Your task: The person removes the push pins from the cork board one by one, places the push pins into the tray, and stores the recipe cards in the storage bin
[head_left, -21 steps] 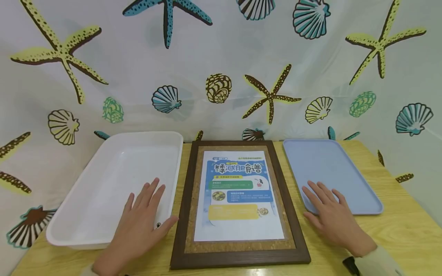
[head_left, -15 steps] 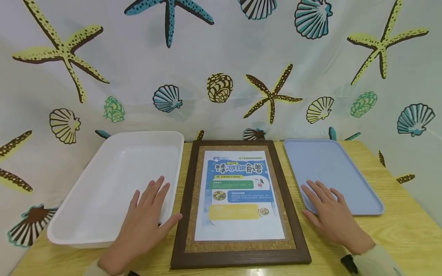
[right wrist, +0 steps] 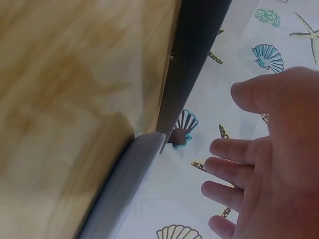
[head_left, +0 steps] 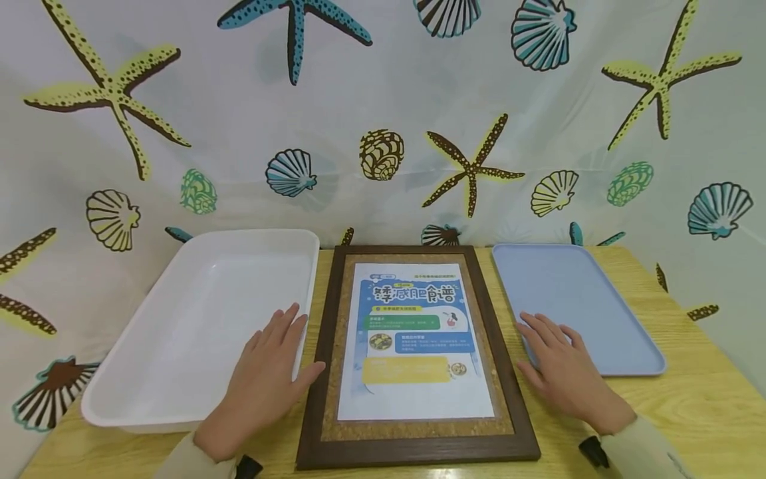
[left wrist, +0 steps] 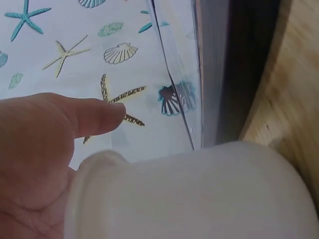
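A dark brown picture frame with a cork backing lies flat on the table, holding a printed blue-and-white sheet. My left hand is over the right rim of the white tub, fingers extended and thumb toward the frame's left side. In the left wrist view, the thumb stands clear of the frame edge. My right hand is held between the frame's right side and the light blue tray, partly over the tray's near left edge. Its fingers are extended and hold nothing in the right wrist view.
The wooden table runs beneath everything. Behind it hangs a white cloth printed with starfish and shells. The tub has raised walls close to the frame's left side; the tray lies low on the right.
My left hand has moved right, toward the frame. My right hand has shifted slightly left, also toward the frame. The frame, tub and tray have stayed in place.
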